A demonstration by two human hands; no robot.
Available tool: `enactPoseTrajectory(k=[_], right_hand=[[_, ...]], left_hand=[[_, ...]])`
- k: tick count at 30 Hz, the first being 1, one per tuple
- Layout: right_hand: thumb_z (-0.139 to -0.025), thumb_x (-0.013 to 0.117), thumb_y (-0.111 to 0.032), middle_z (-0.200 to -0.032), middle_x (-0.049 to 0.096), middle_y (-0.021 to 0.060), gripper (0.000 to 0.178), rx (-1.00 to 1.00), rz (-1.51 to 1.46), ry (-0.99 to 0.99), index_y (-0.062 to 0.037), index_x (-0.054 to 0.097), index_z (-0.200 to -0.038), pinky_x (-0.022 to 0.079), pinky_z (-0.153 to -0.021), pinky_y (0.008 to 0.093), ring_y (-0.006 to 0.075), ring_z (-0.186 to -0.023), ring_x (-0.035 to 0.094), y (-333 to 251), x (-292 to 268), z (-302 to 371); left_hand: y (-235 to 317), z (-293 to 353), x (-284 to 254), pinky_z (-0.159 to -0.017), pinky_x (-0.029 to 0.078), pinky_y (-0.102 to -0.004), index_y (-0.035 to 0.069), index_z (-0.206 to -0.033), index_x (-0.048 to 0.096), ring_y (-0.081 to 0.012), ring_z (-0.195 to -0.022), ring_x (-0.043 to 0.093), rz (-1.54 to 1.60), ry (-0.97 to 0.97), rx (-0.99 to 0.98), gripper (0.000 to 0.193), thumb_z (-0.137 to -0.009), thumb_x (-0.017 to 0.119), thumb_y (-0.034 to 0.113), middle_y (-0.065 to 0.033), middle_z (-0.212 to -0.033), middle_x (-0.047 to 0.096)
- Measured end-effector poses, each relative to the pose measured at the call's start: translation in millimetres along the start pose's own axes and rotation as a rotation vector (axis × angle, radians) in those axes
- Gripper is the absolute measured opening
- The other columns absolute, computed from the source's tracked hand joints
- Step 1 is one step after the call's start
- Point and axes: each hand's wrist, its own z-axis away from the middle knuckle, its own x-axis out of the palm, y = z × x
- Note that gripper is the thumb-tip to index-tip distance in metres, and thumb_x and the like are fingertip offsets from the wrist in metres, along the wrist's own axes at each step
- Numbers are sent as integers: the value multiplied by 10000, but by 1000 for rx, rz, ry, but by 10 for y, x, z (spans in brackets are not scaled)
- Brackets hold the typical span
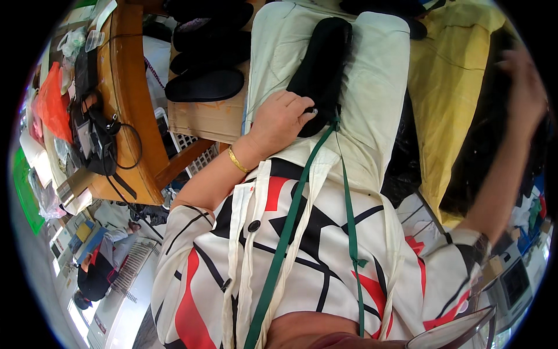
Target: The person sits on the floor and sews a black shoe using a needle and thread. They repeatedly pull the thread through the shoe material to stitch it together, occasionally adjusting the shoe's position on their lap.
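A black cloth shoe (322, 55) lies lengthwise across my lap on a cream apron (378, 64). My left hand (282, 119) grips its near end, with thumb and fingers closed on the edge. A gold bracelet (238, 159) circles that wrist. Beside the shoe's near end, a green ribbon (293, 218) from my neck ends in a knot, and what hangs there is hard to make out. Stretched far out to the right, my right hand (525, 84) is over a dark area beyond yellow sheeting. Its fingers are smeared and dim.
Several black shoes lie in a row on a cardboard box (203, 119) at the left. Next to it stands a wooden table (125, 70) with a black bag (93, 136) and cable. Yellow sheeting (450, 75) hangs at my right. Another person (96, 279) sits at the lower left.
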Motion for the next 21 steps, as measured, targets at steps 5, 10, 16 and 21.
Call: enactPoseTrajectory(k=[5,10,16,21], right_hand=[[-993,610,-161,-700,546,-55,175,294,-322,-952,-131,688,-1146,372,-543,211,28,-620,464,-503,986,1389],[-932,616,-165,-776,686,122,150,-114,-365,-992,-93,663,-1054,523,-637,386,306,-679,672,-379,1376,2111],[-925,602,-171,-789,695,144,142,-111,-319,-1014,-110,676,-1029,530,-642,436,359,-714,665,-432,1319,2181],[-917,607,-108,-874,704,164,189,-143,-250,-1078,-57,689,-1079,543,-670,372,338,-754,684,-454,1286,2143]], left_hand=[[-22,25,7,-733,492,-401,56,-951,645,-317,-866,599,-12,52,-18,222,-774,779,71,-104,-913,636],[-54,36,40,-730,482,-401,67,-915,650,-309,-854,582,-10,79,8,237,-729,794,38,-90,-894,618],[-90,81,89,-707,476,-385,71,-898,653,-297,-815,578,20,113,21,261,-695,805,8,-79,-856,614],[-121,83,103,-720,488,-375,79,-894,652,-273,-811,591,-1,121,45,289,-656,799,6,-66,-849,612]])
